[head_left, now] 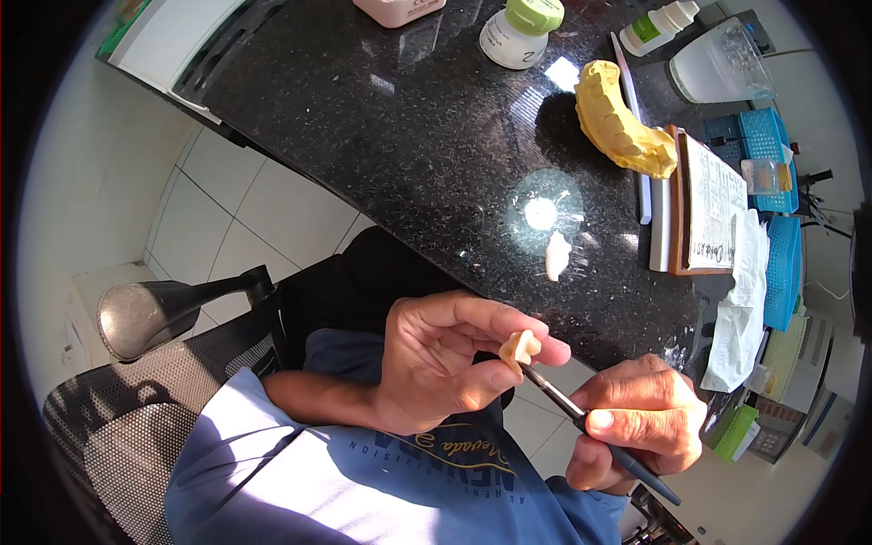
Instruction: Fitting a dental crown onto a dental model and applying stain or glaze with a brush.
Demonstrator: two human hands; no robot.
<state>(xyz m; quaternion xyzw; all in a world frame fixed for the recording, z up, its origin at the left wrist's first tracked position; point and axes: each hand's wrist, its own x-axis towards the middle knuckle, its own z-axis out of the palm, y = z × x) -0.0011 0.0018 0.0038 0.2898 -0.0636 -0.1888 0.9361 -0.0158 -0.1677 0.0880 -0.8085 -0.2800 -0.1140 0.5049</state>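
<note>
Over the counter's front edge, my left hand (454,359) pinches a small cream-coloured, tooth-like piece (520,348) between thumb and fingertips. My right hand (640,422) is closed around a slim brush (568,404) with a dark handle and a metal neck. The brush's tip meets the underside of the piece, and its very end is hidden there. Beyond my hands, a lump of whitish paste (558,256) lies on the black speckled counter (363,136), next to a round pale patch (527,227) with a bright glare. Farther back rests a yellow dental cast (622,127) shaped like an arch.
A white jar with a green lid (521,34), a small white bottle (658,27) and a clear plastic cup (722,64) stand at the back. To the right are a wood-framed pad (710,204), a white tissue (738,309) and blue baskets (781,272). A chair armrest (150,313) is at left.
</note>
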